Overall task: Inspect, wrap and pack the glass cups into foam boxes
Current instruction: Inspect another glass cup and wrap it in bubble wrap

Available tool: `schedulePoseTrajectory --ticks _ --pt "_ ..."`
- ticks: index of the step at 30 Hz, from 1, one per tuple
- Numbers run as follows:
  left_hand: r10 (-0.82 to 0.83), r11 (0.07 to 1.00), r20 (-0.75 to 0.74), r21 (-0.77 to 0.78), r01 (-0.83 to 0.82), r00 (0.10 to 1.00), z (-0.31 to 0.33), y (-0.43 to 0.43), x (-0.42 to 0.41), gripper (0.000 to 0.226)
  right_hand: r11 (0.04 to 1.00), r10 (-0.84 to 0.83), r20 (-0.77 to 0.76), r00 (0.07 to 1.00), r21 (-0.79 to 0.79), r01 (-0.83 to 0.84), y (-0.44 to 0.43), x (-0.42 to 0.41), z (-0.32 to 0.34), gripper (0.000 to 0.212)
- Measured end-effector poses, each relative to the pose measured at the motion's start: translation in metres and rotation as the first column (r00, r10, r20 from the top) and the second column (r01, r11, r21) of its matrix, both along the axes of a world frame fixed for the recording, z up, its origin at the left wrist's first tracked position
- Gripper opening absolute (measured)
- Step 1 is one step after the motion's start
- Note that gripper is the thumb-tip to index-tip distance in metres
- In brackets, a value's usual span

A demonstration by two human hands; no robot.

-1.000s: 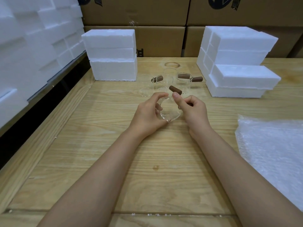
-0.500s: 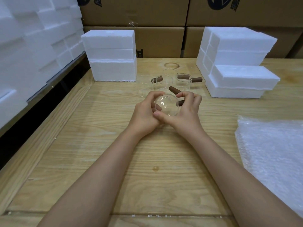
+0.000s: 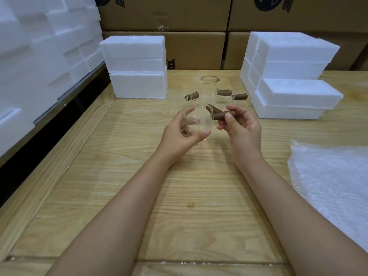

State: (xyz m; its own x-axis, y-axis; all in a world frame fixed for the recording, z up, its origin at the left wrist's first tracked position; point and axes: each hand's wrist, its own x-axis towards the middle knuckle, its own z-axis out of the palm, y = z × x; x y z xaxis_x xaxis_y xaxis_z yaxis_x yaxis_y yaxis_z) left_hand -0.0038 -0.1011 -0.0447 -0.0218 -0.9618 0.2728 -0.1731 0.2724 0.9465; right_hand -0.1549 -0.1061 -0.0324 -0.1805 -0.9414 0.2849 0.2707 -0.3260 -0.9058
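The table [image 3: 119,196] is bare light wood, backed by stacked cardboard boxes [image 3: 165,14] and flanked on the left by a wall of white foam. Two stacks of foam boxes stand on it: one at rear left [image 3: 137,66], a larger stepped one at rear right [image 3: 292,74]; all appear closed, and none shows a cup inside. A pile of bubble wrap [image 3: 334,184] lies at the right edge, untouched and well apart from the hands. Between the foam stacks a cluster of waiting cups [image 3: 207,94] with brown handles stands unwrapped on the table. One glass cup [image 3: 201,120] is held above the table, just in front of that cluster. The left hand [image 3: 179,132] cradles its clear body with fingers loosely curled around it; the right hand [image 3: 243,126] pinches its brown handle [image 3: 221,115] between thumb and fingers. Judgement: the work is at the inspection step on this cup; wrapping and packing are not yet begun for it, and the waiting cups all remain to be handled.
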Motion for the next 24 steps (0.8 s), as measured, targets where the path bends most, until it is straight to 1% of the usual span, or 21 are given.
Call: schedulePoseTrajectory --ticks 3,5,7,10,12,14,18,21,24 --pt "-0.040 0.999 0.000 0.002 0.040 0.999 0.000 0.002 0.001 0.094 1.000 -0.020 0.037 0.999 0.022 0.019 0.001 0.000 0.003 0.011" --pt "-0.079 0.996 0.029 -0.030 0.080 0.996 -0.002 0.003 0.002 0.107 0.998 -0.031 0.065 0.997 0.061 0.027 0.000 -0.001 0.003 0.007" --pt "-0.088 0.993 0.075 -0.066 0.093 0.993 -0.003 0.004 0.002 0.115 0.994 -0.040 0.102 0.994 0.107 0.029 -0.001 -0.001 0.003 0.003" --pt "-0.050 0.992 0.169 -0.104 0.068 0.984 -0.002 0.003 0.002 0.122 0.985 -0.069 0.129 0.989 0.166 0.047 -0.004 -0.001 0.002 0.009" --pt "-0.054 0.990 0.192 -0.117 0.077 0.980 -0.002 0.002 0.001 0.120 0.977 -0.090 0.128 0.988 0.206 0.062 -0.004 0.000 0.001 0.015" --pt "-0.064 0.988 0.192 -0.125 0.089 0.979 -0.004 0.000 0.000 0.114 0.965 -0.108 0.110 0.988 0.251 0.078 -0.004 0.002 -0.001 0.019" --pt "-0.039 0.993 0.157 -0.102 0.056 0.987 -0.008 -0.004 0.001 0.081 0.938 -0.174 -0.023 0.984 0.302 0.173 -0.003 0.005 -0.005 0.024" --pt "-0.019 0.993 0.190 -0.110 0.041 0.982 -0.009 -0.006 0.001 0.075 0.935 -0.213 -0.118 0.970 0.264 0.238 -0.001 0.008 -0.005 0.024" --pt "-0.024 0.989 0.216 -0.137 0.055 0.976 -0.009 -0.005 0.001 0.073 0.951 -0.223 -0.222 0.949 0.167 0.262 0.005 0.013 -0.003 0.024"
